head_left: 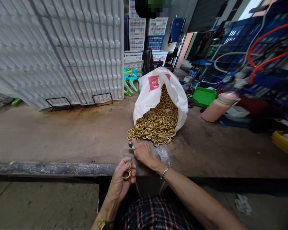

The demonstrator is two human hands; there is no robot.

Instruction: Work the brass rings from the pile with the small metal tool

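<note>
Near the table's front edge, my left hand (125, 174) is closed around brass-coloured rings (127, 174); one ring shows plainly between the fingers, and how many it holds I cannot tell. My right hand (142, 152), with a bangle on the wrist, rests low over the tabletop, its fingers bent. A small black-and-white piece (131, 145) shows by its fingertips; its kind is too small to make out. Just beyond lies a heap of similar rings (156, 123), spilling from the mouth of a white plastic sack (144, 100) with red print.
Tall stacked ribbed plastic trays (86, 51) stand at the left against black wire stands (102, 99). To the right on the table (62, 137) are a pink bottle (219, 107), a green tray (204, 96) and a yellow container (284, 142). Crates (137, 27) are piled behind.
</note>
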